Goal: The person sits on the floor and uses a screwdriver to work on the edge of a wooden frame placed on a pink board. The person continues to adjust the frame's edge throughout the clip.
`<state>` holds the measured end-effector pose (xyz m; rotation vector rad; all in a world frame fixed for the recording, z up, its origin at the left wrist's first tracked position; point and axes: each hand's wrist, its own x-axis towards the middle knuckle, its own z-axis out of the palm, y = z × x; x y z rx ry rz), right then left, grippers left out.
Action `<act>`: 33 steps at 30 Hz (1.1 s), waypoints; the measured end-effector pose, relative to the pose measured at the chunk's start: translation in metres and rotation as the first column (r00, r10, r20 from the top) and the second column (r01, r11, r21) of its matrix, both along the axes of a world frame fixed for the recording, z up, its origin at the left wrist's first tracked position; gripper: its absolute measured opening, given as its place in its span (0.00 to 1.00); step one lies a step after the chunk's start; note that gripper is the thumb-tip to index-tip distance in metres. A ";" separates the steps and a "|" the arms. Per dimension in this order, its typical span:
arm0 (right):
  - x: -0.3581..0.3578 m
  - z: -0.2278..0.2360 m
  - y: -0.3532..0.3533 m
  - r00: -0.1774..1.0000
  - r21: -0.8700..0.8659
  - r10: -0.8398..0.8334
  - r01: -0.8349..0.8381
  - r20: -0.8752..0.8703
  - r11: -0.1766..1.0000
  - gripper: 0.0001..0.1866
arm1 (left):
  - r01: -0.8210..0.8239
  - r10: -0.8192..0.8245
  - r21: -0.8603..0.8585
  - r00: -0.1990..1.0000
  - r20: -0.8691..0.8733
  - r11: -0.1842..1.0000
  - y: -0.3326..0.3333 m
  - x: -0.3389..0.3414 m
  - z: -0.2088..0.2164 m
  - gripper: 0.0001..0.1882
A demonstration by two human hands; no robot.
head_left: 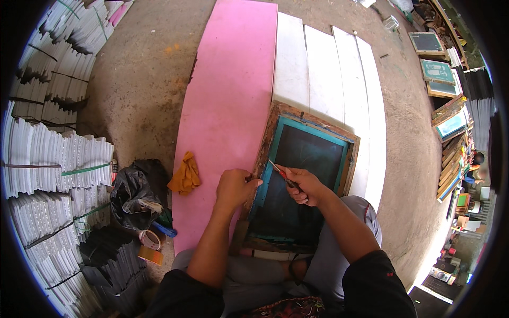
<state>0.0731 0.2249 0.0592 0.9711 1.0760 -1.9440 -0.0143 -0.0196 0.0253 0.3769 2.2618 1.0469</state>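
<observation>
A wooden-framed printing screen [354,153] leans over my lap, its dark mesh bordered by turquoise strips. My right hand [309,188] is closed around the red and black handle of a screwdriver [283,174]. The thin metal shaft points up and left, and its tip is at the turquoise strip along the screen's left side. On the left wooden edge, my left hand [235,185] is closed with its fingers curled and its thumb lying toward the mesh. Its fingertips are partly hidden.
Pink board [233,69] and white boards [323,63] lie beneath the screen. An orange cloth [185,174] rests on the pink one. At left are a black plastic bag [139,192], tape rolls [150,255] and bundled white sheets [53,156]. More framed screens [439,72] stand far right.
</observation>
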 end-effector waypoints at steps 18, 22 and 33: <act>0.034 0.002 -0.027 0.682 0.947 0.711 -0.085 -0.173 0.311 0.24 | -0.050 0.052 -0.047 0.998 0.041 0.998 0.003 0.004 0.007 0.20; 0.028 0.021 -0.041 0.680 0.963 0.733 -0.204 0.010 0.176 0.24 | -0.111 0.115 -0.088 0.993 0.036 0.990 0.008 0.009 0.014 0.19; 0.001 0.057 -0.065 0.541 0.914 0.781 -0.396 0.313 -0.092 0.28 | -0.107 0.111 -0.105 0.993 0.037 0.989 0.006 0.012 0.001 0.19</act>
